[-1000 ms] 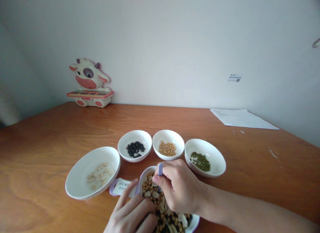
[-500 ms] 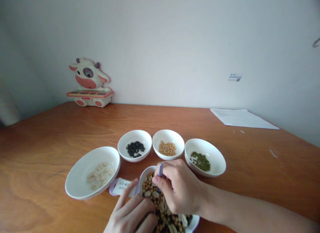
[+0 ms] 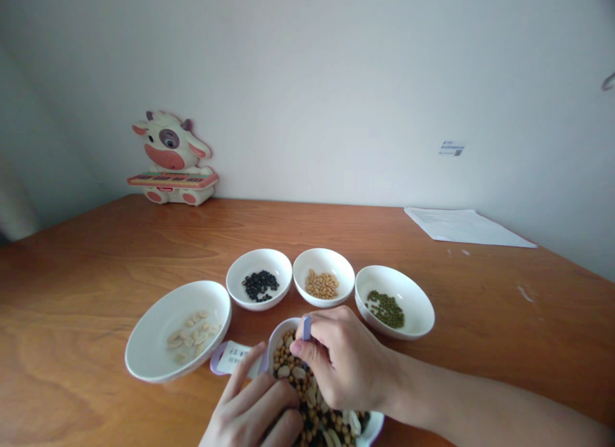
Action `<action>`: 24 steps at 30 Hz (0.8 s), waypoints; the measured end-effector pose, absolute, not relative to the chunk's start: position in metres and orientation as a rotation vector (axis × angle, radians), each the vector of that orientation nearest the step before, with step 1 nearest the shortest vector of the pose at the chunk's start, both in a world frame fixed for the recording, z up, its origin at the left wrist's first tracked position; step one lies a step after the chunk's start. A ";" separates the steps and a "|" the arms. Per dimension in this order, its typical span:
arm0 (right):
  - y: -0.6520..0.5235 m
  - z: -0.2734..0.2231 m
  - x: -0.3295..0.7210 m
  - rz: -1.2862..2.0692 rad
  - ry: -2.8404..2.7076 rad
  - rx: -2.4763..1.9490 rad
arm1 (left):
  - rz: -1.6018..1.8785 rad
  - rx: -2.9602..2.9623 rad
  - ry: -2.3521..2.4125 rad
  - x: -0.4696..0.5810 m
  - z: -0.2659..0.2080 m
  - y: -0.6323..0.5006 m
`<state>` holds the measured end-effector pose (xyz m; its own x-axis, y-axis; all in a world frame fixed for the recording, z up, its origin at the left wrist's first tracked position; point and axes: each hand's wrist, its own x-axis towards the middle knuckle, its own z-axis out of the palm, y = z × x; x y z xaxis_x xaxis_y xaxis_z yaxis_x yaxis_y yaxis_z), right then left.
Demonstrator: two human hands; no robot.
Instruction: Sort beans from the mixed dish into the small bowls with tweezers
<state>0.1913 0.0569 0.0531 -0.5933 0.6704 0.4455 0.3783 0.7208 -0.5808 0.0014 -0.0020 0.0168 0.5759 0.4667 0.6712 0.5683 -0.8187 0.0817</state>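
Observation:
My right hand is closed in a pinch around light purple tweezers, whose flat top sticks up above my fingers. Their lower end points down into a bowl of mixed beans and peanuts; the tips are hidden behind my hand. At the near left of this bowl lies my left hand, its index finger stretched along the purple handle with a white label. The other fingers curl over the bowl's edge, and the thumb is out of sight.
Around it stand white bowls of peanuts, black beans, yellow soybeans and green mung beans. A cow-shaped toy keyboard is at the back left. White paper lies at the back right by the wall.
The tweezers and the pinching fingers of my right hand have shifted very slightly left. My left hand and the bowls have stayed in place.

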 end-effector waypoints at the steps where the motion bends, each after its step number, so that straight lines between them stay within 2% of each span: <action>1: 0.057 0.052 0.191 0.563 -2.254 -0.786 | -1.081 -2.655 -0.880 0.001 0.017 -0.002; 24: 0.057 0.054 0.190 0.563 -2.253 -0.805 | -1.099 -2.658 -0.888 0.003 0.016 -0.001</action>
<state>0.1897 0.0566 0.0540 -0.5846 0.6778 0.4459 0.3882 0.7162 -0.5799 0.0026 -0.0008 0.0161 0.5614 0.4707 0.6807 0.5666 -0.8181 0.0985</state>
